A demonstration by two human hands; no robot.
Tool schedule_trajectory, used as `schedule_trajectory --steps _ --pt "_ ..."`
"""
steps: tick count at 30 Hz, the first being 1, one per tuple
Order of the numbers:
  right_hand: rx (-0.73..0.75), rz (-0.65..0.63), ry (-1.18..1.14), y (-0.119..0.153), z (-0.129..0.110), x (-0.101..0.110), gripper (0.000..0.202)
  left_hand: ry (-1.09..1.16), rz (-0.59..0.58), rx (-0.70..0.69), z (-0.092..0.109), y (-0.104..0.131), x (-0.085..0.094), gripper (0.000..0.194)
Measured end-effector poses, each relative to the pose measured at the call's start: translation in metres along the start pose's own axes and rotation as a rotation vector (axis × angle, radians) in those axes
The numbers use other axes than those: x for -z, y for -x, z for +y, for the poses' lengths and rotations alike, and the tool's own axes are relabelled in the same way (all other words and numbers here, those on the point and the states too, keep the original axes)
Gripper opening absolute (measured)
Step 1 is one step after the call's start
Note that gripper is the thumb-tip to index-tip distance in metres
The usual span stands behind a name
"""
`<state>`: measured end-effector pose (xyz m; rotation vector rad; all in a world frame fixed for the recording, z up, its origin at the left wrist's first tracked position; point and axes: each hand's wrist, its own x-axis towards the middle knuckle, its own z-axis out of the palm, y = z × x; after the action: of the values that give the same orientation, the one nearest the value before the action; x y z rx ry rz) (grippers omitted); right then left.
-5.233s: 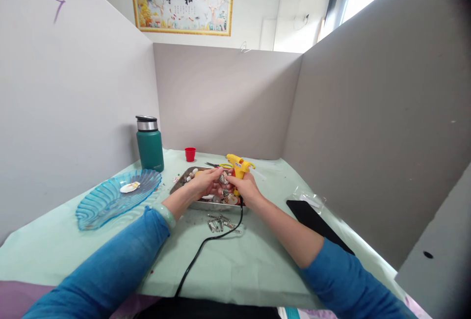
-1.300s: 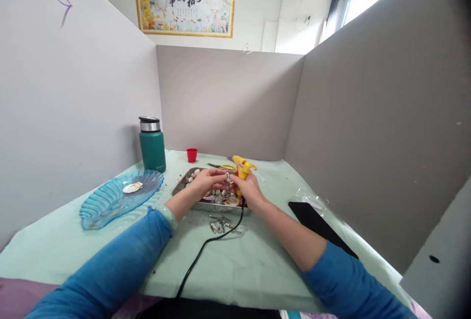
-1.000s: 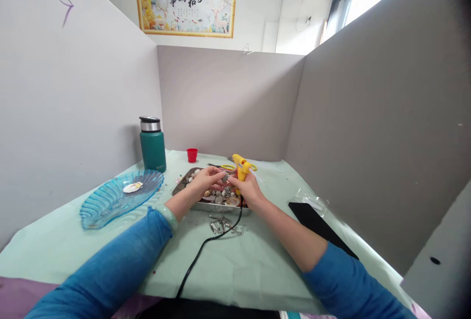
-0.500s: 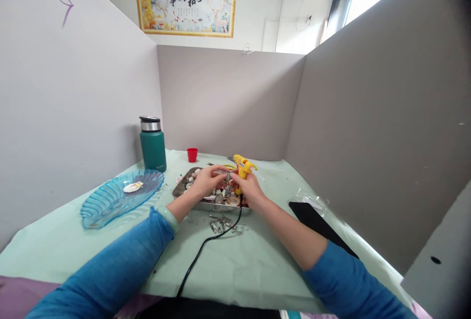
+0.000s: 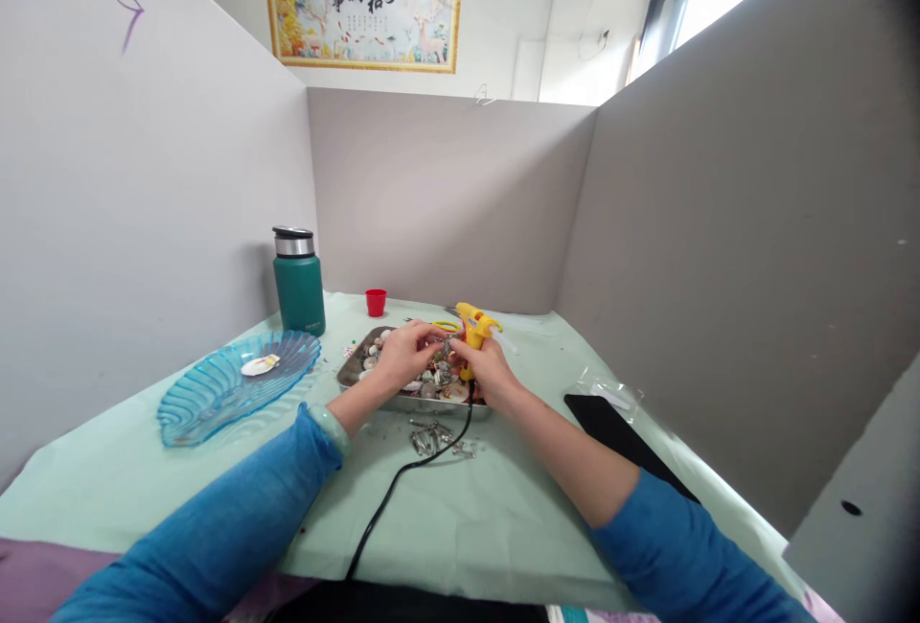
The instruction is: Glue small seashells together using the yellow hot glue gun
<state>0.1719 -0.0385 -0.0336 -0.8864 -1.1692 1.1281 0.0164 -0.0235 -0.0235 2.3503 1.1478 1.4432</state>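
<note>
Over a metal tray (image 5: 413, 403) filled with shells and small pieces, both hands meet near its back edge. My right hand (image 5: 489, 371) is wrapped round a yellow glue gun (image 5: 475, 324), whose black cord (image 5: 402, 472) runs down toward the table's front edge. My left hand (image 5: 408, 355) has its fingers pinched together at a small silvery item (image 5: 447, 343), which the right fingertips also touch. The item's exact shape is too small to tell. Below the tray lies a small pile of metal clips (image 5: 431, 437).
A blue shell-shaped dish (image 5: 208, 407) holds a white shell (image 5: 260, 365) at the left. Behind it stands a green bottle (image 5: 300, 292). A red cup (image 5: 376, 303) is near the back. A black strip (image 5: 625, 446) and clear plastic wrapper (image 5: 610, 393) lie at the right.
My left hand's fingers have shifted slightly at the small silvery item. The right hand still holds the glue gun in nearly the same place.
</note>
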Motion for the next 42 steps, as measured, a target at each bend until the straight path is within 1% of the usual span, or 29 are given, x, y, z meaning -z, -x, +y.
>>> schedule_trajectory --steps 5,14,20,23,28,33,38,40,42 --pt "-0.012 -0.017 0.002 0.0006 0.0008 0.0004 0.036 0.001 -0.034 -0.002 -0.0001 -0.0008 0.0016 0.012" --pt "-0.009 -0.023 -0.007 0.0012 0.0008 0.0009 0.036 0.098 -0.052 0.030 -0.0023 -0.0032 0.0040 0.009" --pt "-0.004 -0.036 -0.017 0.0010 0.0006 0.0012 0.037 0.083 -0.038 0.019 -0.0028 -0.0032 0.0028 0.008" --pt "0.002 -0.022 -0.025 -0.0008 0.0014 0.0015 0.038 0.093 -0.018 0.003 -0.0040 -0.0026 0.0009 0.009" --pt "-0.022 0.000 -0.101 -0.0012 0.0001 0.0010 0.040 0.145 0.017 0.006 -0.0051 -0.0018 0.0004 0.014" --pt "-0.016 -0.005 -0.118 0.0013 -0.0024 0.0003 0.043 -0.002 -0.017 -0.065 -0.0042 -0.0010 0.0018 0.014" --pt "-0.001 -0.006 -0.131 0.0016 -0.0024 -0.0002 0.046 -0.129 -0.026 -0.117 -0.0027 0.0011 0.0018 0.012" --pt "-0.003 -0.004 -0.130 0.0015 -0.0023 -0.0003 0.045 -0.166 -0.028 -0.135 -0.0003 0.0024 0.0016 0.015" --pt "-0.006 -0.006 -0.121 0.0015 -0.0023 -0.0004 0.043 -0.213 -0.032 -0.133 0.0024 0.0036 0.0011 0.021"
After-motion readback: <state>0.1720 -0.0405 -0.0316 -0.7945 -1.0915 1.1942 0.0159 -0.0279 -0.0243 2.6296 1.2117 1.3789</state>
